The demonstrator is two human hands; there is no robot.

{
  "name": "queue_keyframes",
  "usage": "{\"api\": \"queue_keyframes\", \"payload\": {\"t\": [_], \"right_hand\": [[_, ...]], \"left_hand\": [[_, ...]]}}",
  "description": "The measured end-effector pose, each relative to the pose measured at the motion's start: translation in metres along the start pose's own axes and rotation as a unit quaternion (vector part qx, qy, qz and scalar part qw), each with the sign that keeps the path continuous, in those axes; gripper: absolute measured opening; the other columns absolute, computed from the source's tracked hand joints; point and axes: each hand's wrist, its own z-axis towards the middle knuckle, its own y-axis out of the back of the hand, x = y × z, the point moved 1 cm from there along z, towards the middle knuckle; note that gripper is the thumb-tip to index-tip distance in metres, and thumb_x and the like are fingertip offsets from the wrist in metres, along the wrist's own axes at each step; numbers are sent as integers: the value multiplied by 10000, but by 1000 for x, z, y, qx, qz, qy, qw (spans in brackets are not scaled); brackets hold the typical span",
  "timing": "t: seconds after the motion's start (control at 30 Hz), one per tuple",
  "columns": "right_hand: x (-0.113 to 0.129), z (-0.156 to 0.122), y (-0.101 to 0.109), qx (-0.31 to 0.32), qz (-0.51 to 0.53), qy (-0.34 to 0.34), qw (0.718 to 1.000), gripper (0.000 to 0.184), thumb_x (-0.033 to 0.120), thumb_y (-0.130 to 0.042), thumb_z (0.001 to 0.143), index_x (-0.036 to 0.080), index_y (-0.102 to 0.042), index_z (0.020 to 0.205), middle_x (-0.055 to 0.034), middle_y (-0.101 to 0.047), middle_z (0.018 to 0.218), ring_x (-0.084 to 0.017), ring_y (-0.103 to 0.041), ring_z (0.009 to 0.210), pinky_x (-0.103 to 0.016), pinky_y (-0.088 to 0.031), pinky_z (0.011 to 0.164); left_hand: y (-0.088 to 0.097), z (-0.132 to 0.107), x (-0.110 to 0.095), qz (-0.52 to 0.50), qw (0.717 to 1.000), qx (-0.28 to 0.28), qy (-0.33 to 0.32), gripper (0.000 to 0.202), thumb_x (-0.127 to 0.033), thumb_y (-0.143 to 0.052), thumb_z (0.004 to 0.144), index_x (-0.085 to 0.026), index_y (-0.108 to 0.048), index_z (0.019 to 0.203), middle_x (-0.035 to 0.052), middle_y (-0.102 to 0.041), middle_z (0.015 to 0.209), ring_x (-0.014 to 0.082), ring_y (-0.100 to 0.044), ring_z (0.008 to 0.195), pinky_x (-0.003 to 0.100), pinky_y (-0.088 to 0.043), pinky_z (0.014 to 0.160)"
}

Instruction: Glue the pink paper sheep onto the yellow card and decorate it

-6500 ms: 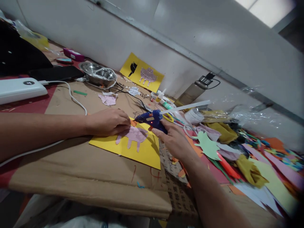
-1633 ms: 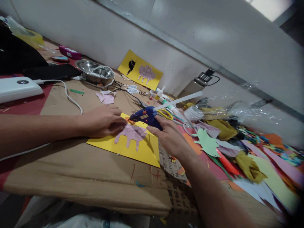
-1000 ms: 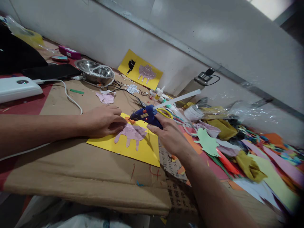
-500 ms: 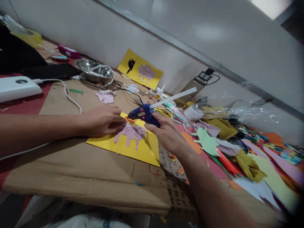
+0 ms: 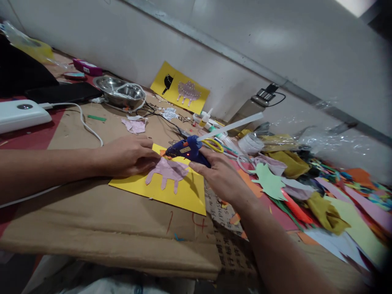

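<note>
You are at the gluing step. Your right hand (image 5: 222, 177) is wrapped around the blue glue gun (image 5: 188, 149), whose red light is on, and the nozzle is down at a small orange scrap (image 5: 163, 154) on the far edge of the yellow card (image 5: 183, 192). Your left hand (image 5: 128, 155) lies with its fingers together, pressing the pink cut-out (image 5: 168, 169) and the card onto the cardboard-covered desk (image 5: 92, 212). The card sits near the middle of the desk, between your two hands.

As I judge it, the next move calls for a steady nozzle, a light squeeze, and left fingertips held clear of the hot tip just beside them.

The tip is hidden by the gun's body, so you cannot tell whether glue is out. Your trigger finger is covered too, the orange scrap shows only in part, and the paper heap (image 5: 321, 204) at the right is blurred.
</note>
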Motion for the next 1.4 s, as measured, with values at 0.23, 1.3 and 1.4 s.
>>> {"api": "queue_keyframes", "payload": {"t": [0.23,1.3,1.4], "right_hand": [[6,1,-1,6,-2,5,1000,325,292,-578,857,206,-652,1162,-81,-669,1178,-250,-584,1067,-432,-424,947],[4,6,-5,-5,-5,35,999,309,288,-563,855,218,-660,1141,-44,-692,1116,-226,-611,976,-368,-452,854],[3,6,-5,-3,4,37,999,332,282,-550,860,225,-642,1174,-42,-689,1116,-220,-609,976,-373,-451,862]], "left_hand": [[3,1,-4,1,1000,3,7,261,-284,-471,915,-198,-709,980,71,-607,799,161,-542,736,261,-392,654],[2,3,-4,-3,1000,2,18,251,-305,-497,895,-196,-701,991,71,-609,809,177,-557,763,277,-407,671],[2,4,-5,9,1000,6,22,269,-312,-488,898,-192,-699,1012,73,-613,815,179,-558,770,280,-410,674]]}}
